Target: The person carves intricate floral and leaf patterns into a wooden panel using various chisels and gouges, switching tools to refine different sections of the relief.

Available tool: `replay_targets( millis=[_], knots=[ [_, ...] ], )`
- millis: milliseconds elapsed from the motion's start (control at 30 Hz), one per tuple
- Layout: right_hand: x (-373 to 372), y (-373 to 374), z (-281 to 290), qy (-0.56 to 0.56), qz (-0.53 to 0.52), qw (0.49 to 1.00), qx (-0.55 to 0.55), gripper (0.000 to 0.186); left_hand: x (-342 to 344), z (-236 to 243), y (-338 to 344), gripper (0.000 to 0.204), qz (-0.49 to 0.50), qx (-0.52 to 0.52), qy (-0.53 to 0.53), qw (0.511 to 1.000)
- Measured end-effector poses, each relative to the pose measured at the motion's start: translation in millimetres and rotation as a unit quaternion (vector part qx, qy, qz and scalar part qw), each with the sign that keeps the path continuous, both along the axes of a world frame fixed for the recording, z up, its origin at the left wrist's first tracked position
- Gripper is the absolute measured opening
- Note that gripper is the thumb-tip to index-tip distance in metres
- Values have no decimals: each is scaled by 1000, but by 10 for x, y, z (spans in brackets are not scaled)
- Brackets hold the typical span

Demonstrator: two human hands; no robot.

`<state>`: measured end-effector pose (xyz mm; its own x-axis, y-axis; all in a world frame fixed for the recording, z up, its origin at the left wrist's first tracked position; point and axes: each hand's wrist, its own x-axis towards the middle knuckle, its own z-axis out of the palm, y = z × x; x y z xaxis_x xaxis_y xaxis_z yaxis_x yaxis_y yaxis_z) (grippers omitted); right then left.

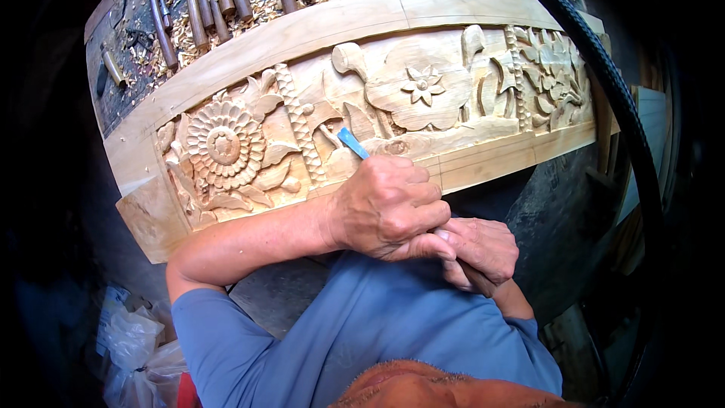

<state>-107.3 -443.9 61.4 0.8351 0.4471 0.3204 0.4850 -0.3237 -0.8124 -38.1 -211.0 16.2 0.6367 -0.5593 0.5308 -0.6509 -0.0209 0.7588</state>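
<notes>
My left hand (389, 208) is closed round the shaft of a chisel (353, 143); its flat blade shines blue, the tip resting in a carved hollow beside a zigzag band. Just below, my right hand (476, 245) grips the same chisel's wooden handle, whose end shows under the fingers. The long pale wooden panel (445, 174) is carved in relief with a many-petalled flower (223, 147) at the left, a star blossom (421, 85) in the middle and leaves at the right. My left forearm lies along the panel's near edge.
Along the back, several wooden-handled chisels (196, 15) lie among shavings on the dark bench (113, 98). A thick black braided cable (619, 91) crosses the right side. Boards (642, 151) stand at the right. Clear plastic bags (140, 347) sit at the lower left.
</notes>
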Motion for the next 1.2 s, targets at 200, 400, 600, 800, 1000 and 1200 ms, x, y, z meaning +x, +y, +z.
replay_targets(
  millis=[200,400,600,800,1000,1200],
  knots=[
    [-20,17,11,11,-9,1000,-2,36,17,22,17,52,-10,21,8,1000],
    [-8,40,22,24,3,1000,-3,41,14,31,15,52,-1,40,11,999],
    [-39,70,-76,1,-5,1000,16,39,10,28,-10,57,14,55,18,998],
    [-52,92,-114,-4,-7,1000,19,19,-19,-8,-45,58,25,61,17,998],
    [-32,143,-89,-5,-4,1000,27,46,-20,25,-25,60,46,71,12,996],
    [-113,182,-205,-24,-15,999,31,28,-24,30,-14,61,54,96,17,994]
  ],
)
